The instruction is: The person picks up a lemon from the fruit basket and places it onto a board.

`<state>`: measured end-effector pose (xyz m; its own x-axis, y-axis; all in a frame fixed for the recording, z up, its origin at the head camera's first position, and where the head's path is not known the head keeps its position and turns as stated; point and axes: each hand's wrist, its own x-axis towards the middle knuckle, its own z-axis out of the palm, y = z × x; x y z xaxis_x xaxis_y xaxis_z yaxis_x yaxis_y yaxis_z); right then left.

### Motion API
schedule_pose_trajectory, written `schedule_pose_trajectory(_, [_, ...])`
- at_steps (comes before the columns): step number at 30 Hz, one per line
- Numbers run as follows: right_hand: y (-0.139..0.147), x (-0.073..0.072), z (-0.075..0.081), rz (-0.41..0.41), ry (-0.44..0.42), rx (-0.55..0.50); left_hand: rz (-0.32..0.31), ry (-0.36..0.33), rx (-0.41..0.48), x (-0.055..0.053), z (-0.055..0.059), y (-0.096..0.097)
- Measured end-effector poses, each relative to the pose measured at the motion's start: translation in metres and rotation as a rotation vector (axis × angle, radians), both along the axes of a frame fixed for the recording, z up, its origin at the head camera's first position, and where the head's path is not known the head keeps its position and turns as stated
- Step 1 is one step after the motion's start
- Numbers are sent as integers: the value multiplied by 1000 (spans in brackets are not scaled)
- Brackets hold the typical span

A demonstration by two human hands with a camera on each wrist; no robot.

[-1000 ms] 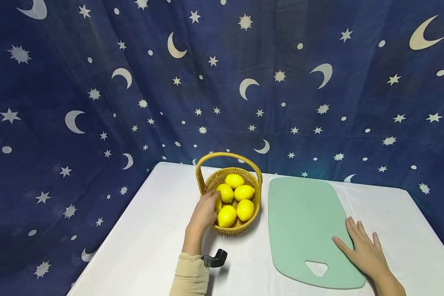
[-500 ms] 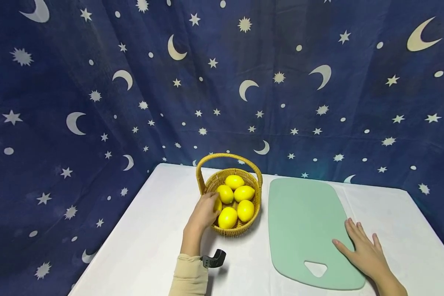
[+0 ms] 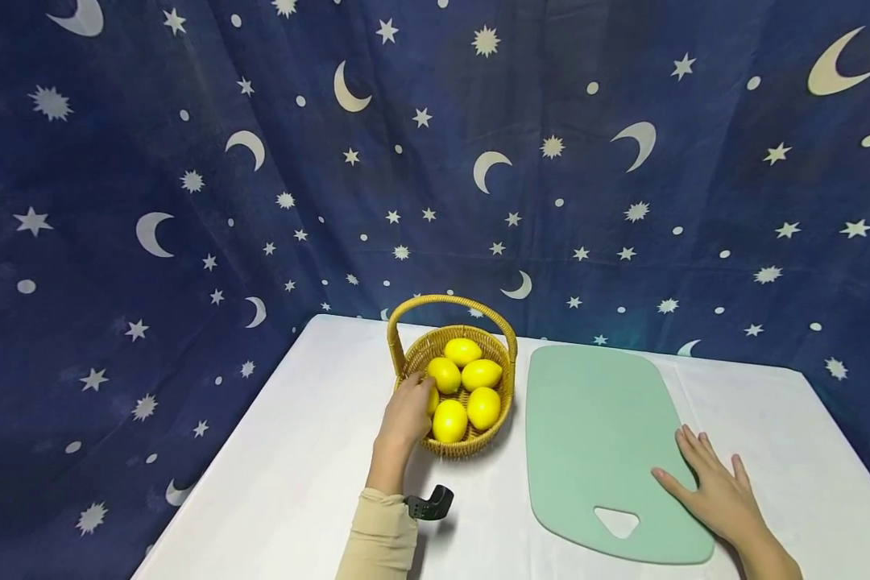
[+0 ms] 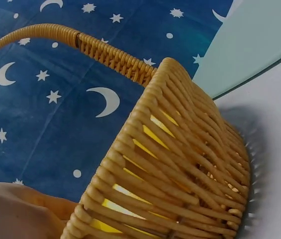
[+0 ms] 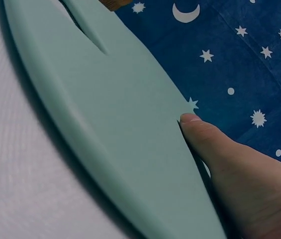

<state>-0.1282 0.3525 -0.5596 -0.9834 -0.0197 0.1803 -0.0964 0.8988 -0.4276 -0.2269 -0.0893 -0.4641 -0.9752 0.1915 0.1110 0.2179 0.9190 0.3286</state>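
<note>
A yellow wicker basket (image 3: 509, 395) with an arched handle stands near the table's back edge, holding several yellow lemons (image 3: 482, 374). My left hand (image 3: 408, 411) reaches over the basket's left rim, its fingers curled round a lemon (image 3: 433, 401) at that side. Most of this lemon is hidden behind the hand. From the left wrist, the woven wall (image 4: 180, 149) fills much of the view and hides the fingertips. To the right lies a pale green cutting board (image 3: 594, 435). My right hand (image 3: 721, 495) rests with spread fingers at its right edge, the thumb on the board.
A white cloth (image 3: 297, 451) covers the table. A dark blue curtain (image 3: 435, 177) with moons and stars hangs behind and along the left. The basket handle (image 3: 453, 300) arches above the lemons. A black wrist device (image 3: 430, 503) sits on my left forearm.
My left hand stays at the basket's left side, its fingers shifting slightly around the lemon. The head view moves a little. My right hand and the cutting board keep their places.
</note>
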Motion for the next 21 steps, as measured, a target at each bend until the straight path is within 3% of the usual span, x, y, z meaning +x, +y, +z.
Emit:
schedule_pose_trajectory(6, [-1,1,0,4,-1,-2,19,-9,0,-1,0,3])
schedule_pose_trajectory(13, [-2,2,0,2,-4,-4,-3,52,-14,-3,-3,3])
schedule_pose_trajectory(21, [-4,2,0,-3,2,-6,-19,89,35,-4,-4,-2])
